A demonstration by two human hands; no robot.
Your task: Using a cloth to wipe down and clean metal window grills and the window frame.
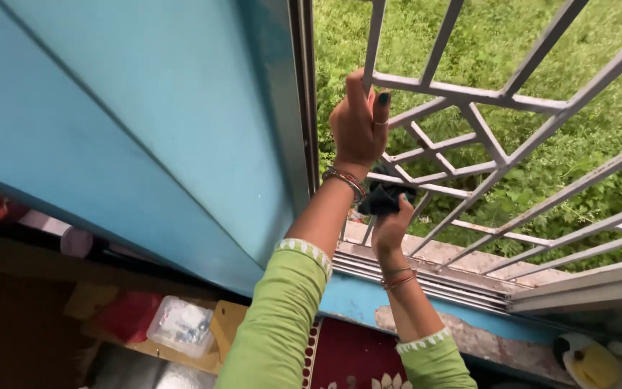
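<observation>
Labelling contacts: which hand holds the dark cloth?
The right hand, the lower one, presses the dark cloth to the window grille. The left hand grips a grille bar higher up, without cloth.

Window grille (469, 94): painted metal bars, matt pale grey. Cloth (383, 198): dark, soft, crumpled fabric. Sliding pane (145, 122): smooth blue glass with a slight sheen. Sill track (426, 277): ridged metal, dull. Wall below the sill (368, 302): blue paint, chipped to rough plaster. Sleeves (282, 317): matt green woven cloth. Box (180, 325): clear glossy plastic.
</observation>
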